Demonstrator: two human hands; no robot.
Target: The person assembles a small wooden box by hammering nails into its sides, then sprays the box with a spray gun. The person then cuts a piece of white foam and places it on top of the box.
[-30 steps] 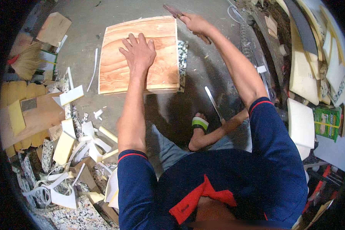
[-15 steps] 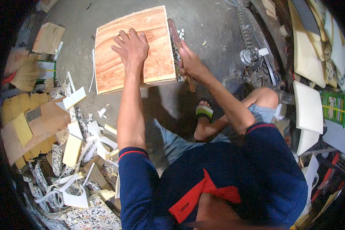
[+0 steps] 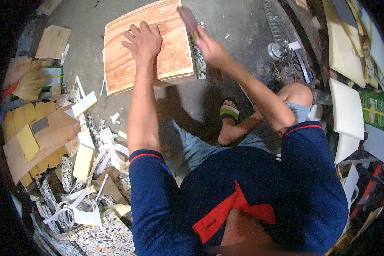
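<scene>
I saw the wooden board (image 3: 158, 55), a reddish grained panel, lying flat on the concrete floor (image 3: 234, 30) straight ahead of the crouching person. The left hand (image 3: 144, 42) lay palm down on the middle of the board, its fingers (image 3: 134, 30) spread and pressed flat against the wood. The right hand (image 3: 211, 49) was at the board's right edge, blurred in motion, its fingers wrapped around a dark tool handle (image 3: 187, 18) that slanted up over the board's right corner; I could not tell what kind of tool it was. Just beside the board's right edge, touching it, stood a strip of speckled foam (image 3: 198, 64). Below the board, nearer the person, a foot in a green and white sandal (image 3: 229, 112) rested on the floor. Left of the board lay a heap of offcuts: white strips (image 3: 109, 147), yellow foam blocks (image 3: 29, 141) and brown cardboard (image 3: 57, 128), with a straw broom (image 3: 30, 83) further left. Well to the right of the board were a small metal machine (image 3: 279, 49) and stacked white foam sheets (image 3: 347, 111).
</scene>
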